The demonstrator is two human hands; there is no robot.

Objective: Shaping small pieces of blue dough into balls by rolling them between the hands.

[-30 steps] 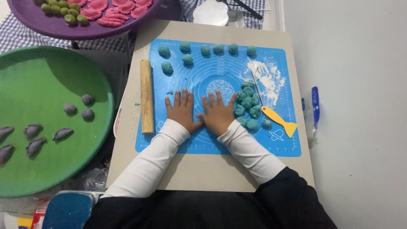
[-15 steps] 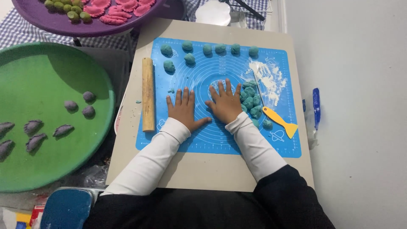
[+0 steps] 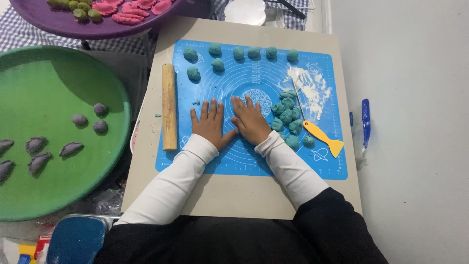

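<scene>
Left hand and right hand flat, fingers spread, gripping nothing, pressing on blue mat. Possibly dough beneath; can't tell. Rolling pin parked at left, dough pile right, within reach.

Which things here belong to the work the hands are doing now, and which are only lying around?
In use: left hand and right hand, flat on the blue silicone mat; teal dough pieces.

Lying about: wooden rolling pin, yellow scraper, green tray, purple tray.

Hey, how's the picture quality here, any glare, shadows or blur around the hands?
Head view: even, soft light with no glare on the blue mat; left hand and right hand are sharp, casting only faint shadows; a darker shadow falls across the green tray under the purple tray.
</scene>
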